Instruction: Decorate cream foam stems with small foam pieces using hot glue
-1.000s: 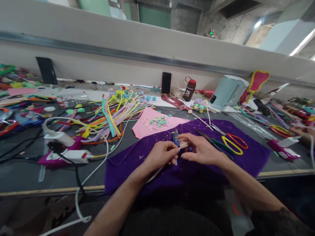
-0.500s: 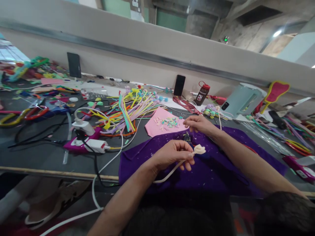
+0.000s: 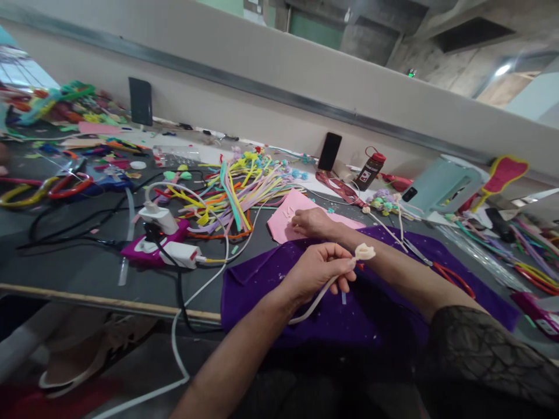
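My left hand (image 3: 321,267) pinches a cream flower-like piece (image 3: 365,252) by the base of its head, between thumb and fingers. Its pale stem (image 3: 312,307) curves down below the palm. Over the pink sheet (image 3: 282,230) lies my right hand (image 3: 312,223), palm down, its fingers bent and drawn together at the small cut pieces (image 3: 289,213). Whether a piece is between those fingertips cannot be made out. The hand covers most of the pieces. A purple cloth (image 3: 257,297) spreads under both forearms.
Scissors (image 3: 452,278) with red handles lie on the cloth at right. Left stand a power strip (image 3: 140,250) and trailing cables. Behind are a heap of coloured fuzzy stems (image 3: 244,198), a phone (image 3: 329,151), a red-capped bottle (image 3: 371,170) and a pale blue kettle-like container (image 3: 445,183).
My right hand has moved left and down onto the pink sheet, over the cut pieces. My left hand keeps its pinch on the cream flower. The view has shifted slightly.
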Motion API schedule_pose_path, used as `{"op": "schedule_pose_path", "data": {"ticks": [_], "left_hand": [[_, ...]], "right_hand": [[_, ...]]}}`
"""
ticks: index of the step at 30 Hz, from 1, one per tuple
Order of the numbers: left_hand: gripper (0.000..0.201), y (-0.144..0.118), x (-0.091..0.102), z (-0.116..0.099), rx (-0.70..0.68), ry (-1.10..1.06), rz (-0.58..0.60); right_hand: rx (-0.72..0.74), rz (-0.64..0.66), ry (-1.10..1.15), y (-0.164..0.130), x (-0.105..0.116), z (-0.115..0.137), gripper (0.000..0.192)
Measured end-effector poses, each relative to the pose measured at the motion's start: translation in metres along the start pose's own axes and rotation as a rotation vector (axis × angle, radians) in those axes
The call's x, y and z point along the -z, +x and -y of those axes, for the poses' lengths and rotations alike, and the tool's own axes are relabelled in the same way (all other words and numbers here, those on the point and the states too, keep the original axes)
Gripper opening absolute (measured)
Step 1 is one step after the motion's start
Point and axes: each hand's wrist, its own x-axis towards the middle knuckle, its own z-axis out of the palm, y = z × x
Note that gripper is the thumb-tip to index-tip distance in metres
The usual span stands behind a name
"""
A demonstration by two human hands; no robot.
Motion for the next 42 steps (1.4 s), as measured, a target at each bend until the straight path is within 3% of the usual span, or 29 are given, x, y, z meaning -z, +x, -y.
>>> {"op": "schedule_pose_path", "data": {"ticks": [5, 10, 17, 23, 29, 42], "left_hand": [[0.022, -0.001, 0.001, 0.001, -0.037, 0.007, -0.005], [0.022, 0.0, 0.002, 0.001, -0.038, 0.013, -0.019], [0.021, 0.005, 0.002, 0.003, -0.028, 0.021, -0.115], [0.02, 0.011, 0.0, 0.003, -0.013, 0.063, -0.18], [0.02, 0.026, -0.002, 0.002, 0.06, 0.058, -0.207], [0.017, 0.051, -0.011, 0.016, 0.093, 0.064, -0.179]], "right_hand": [[-0.059, -0.067, 0.085, 0.011, -0.009, 0.002, 0.013], [-0.156, -0.215, 0.345, 0.002, -0.003, -0.009, 0.018], [-0.281, -0.419, 0.732, -0.066, 0.013, -0.021, 0.022], [-0.378, -0.613, 1.245, -0.136, 0.017, -0.014, 0.024], [-0.425, -0.617, 1.373, -0.175, 0.018, -0.003, 0.019], [-0.442, -0.569, 1.388, -0.17, -0.003, 0.014, 0.017]]}}
